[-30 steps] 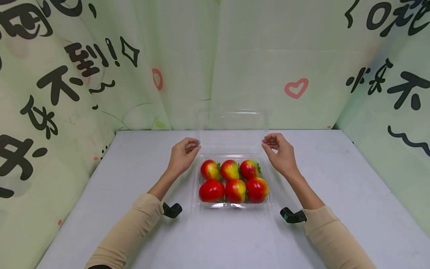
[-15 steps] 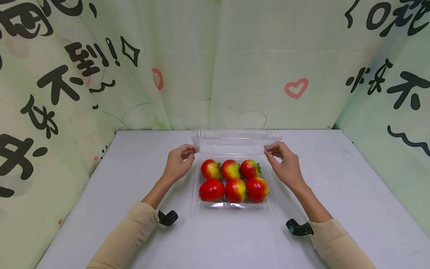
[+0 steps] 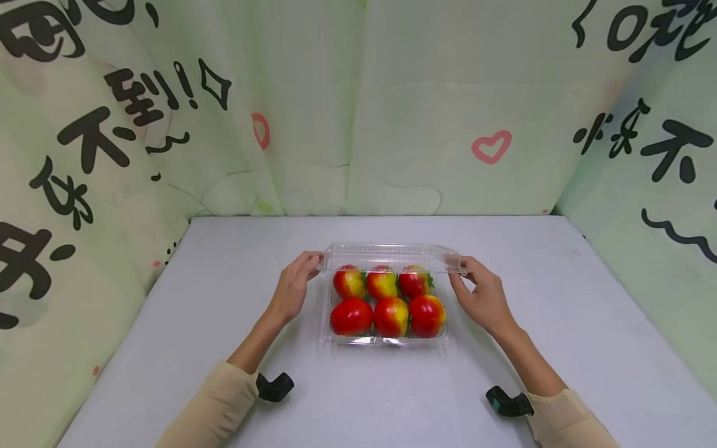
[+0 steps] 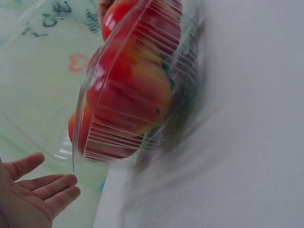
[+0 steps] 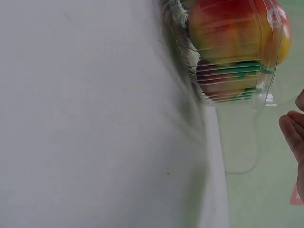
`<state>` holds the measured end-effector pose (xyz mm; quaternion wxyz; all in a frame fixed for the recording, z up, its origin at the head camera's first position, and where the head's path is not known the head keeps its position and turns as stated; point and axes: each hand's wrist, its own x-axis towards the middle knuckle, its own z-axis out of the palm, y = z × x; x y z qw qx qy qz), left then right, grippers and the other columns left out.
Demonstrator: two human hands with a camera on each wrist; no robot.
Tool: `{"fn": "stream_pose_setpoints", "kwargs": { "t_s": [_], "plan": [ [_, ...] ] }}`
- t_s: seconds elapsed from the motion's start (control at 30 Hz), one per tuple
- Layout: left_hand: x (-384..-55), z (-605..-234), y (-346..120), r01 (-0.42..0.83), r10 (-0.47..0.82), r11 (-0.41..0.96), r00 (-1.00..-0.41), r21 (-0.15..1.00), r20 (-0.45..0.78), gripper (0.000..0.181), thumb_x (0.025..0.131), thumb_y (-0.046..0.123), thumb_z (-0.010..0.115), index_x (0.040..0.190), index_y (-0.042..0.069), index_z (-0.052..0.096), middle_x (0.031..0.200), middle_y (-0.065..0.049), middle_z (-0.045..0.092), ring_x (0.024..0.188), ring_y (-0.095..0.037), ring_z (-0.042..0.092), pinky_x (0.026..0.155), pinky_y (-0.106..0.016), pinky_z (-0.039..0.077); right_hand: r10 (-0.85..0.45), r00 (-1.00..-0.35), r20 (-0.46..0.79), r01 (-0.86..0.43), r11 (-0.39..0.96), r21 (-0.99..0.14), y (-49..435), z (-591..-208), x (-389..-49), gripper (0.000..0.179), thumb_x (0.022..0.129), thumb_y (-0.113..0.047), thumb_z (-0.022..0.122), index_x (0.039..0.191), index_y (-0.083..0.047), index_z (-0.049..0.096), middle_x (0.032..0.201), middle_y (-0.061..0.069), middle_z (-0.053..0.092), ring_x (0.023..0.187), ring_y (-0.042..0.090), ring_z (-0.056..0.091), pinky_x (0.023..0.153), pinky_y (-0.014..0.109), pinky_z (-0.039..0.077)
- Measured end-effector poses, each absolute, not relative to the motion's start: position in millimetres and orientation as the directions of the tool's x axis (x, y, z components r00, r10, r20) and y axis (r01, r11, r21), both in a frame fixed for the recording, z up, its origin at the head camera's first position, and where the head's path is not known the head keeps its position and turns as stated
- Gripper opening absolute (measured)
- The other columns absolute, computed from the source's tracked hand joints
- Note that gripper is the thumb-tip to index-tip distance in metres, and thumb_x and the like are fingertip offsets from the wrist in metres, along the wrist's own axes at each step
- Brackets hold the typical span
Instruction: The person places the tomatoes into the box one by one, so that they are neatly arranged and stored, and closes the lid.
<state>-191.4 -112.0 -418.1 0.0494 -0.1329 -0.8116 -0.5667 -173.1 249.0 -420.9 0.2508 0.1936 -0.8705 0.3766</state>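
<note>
A clear plastic clamshell box (image 3: 385,340) holds several glossy red-and-yellow, tomato-like fruits (image 3: 390,317) in two rows, with bits of green at their stems. Its hinged lid (image 3: 392,255) slants over the back row, while the front row is uncovered. At the lid's left end my left hand (image 3: 294,283) touches the edge with its fingertips; the left wrist view shows its fingers (image 4: 54,185) fairly straight and the thumb apart. My right hand (image 3: 483,298) has its fingers against the lid's right corner, partly behind the clear plastic. Only fingertips (image 5: 292,128) of it enter the right wrist view.
The box stands on a white table (image 3: 252,249). Behind and beside the table hangs a pale green curtain (image 3: 414,112) with black lettering and red hearts. A black wrist camera (image 3: 274,387) sits on each forearm.
The lid has swung from upright behind the box forward and down over the back row. Both hands have come nearer with it, moving slightly apart. The box and fruits have stayed put.
</note>
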Motion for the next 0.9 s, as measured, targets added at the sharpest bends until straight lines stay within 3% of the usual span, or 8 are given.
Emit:
{"fn": "stream_pose_setpoints", "kwargs": {
  "t_s": [0.13, 0.33, 0.47, 0.57, 0.77, 0.9],
  "plan": [
    [-182, -416, -111, 0.256, 0.154, 0.306, -0.964, 0.917, 0.218, 0.046, 0.107, 0.032, 0.037, 0.132, 0.002, 0.061, 0.134, -0.015, 0.064, 0.125, -0.035, 0.060, 0.108, -0.051, 0.048, -0.150, -0.763, 0.628, -0.579, 0.590, -0.562, 249, -419, -159, 0.029, 0.090, 0.013, 0.062, 0.117, 0.006, 0.066, 0.113, 0.018, 0.073, 0.099, 0.025, 0.069, 0.095, 0.005, 0.043],
    [-165, -419, -111, 0.231, 0.138, 0.311, -0.971, 0.922, 0.197, 0.046, 0.105, 0.032, 0.038, 0.138, 0.007, 0.057, 0.138, -0.013, 0.063, 0.129, -0.033, 0.057, 0.111, -0.058, 0.043, -0.129, -0.769, 0.627, -0.575, 0.568, -0.588, 247, -412, -138, 0.029, 0.098, 0.008, 0.054, 0.123, 0.003, 0.067, 0.117, 0.015, 0.073, 0.106, -0.003, 0.062, 0.096, 0.007, 0.044],
    [-156, -422, -112, 0.248, 0.148, 0.319, -0.966, 0.915, 0.210, 0.044, 0.105, 0.026, 0.039, 0.140, 0.006, 0.055, 0.140, -0.015, 0.062, 0.131, -0.034, 0.056, 0.111, -0.059, 0.043, -0.115, -0.816, 0.566, -0.509, 0.606, -0.611, 245, -412, -124, 0.032, 0.105, -0.002, 0.045, 0.129, 0.000, 0.066, 0.126, 0.012, 0.070, 0.108, -0.010, 0.058, 0.095, 0.004, 0.042],
    [-150, -426, -114, 0.280, 0.161, 0.335, -0.958, 0.900, 0.238, 0.042, 0.104, 0.021, 0.042, 0.141, 0.005, 0.054, 0.141, -0.017, 0.061, 0.131, -0.036, 0.058, 0.108, -0.057, 0.046, -0.139, -0.833, 0.536, -0.496, 0.617, -0.611, 244, -414, -115, 0.037, 0.107, -0.005, 0.038, 0.133, 0.000, 0.063, 0.134, 0.013, 0.066, 0.111, -0.003, 0.059, 0.098, 0.003, 0.039],
    [-139, -432, -114, 0.332, 0.190, 0.374, -0.941, 0.866, 0.279, 0.043, 0.100, 0.015, 0.046, 0.142, 0.005, 0.052, 0.144, -0.016, 0.059, 0.129, -0.037, 0.060, 0.104, -0.056, 0.050, -0.180, -0.845, 0.503, -0.488, 0.645, -0.588, 243, -419, -102, 0.042, 0.105, -0.004, 0.036, 0.140, 0.000, 0.058, 0.143, 0.013, 0.059, 0.116, 0.027, 0.062, 0.101, 0.002, 0.034],
    [-133, -434, -113, 0.341, 0.206, 0.371, -0.937, 0.864, 0.281, 0.047, 0.097, 0.011, 0.047, 0.143, 0.004, 0.051, 0.145, -0.016, 0.059, 0.127, -0.037, 0.061, 0.103, -0.056, 0.051, -0.199, -0.856, 0.476, -0.476, 0.661, -0.580, 243, -421, -97, 0.045, 0.100, -0.001, 0.041, 0.143, -0.002, 0.056, 0.146, 0.012, 0.057, 0.117, 0.032, 0.063, 0.099, 0.003, 0.035]
  ]
}}
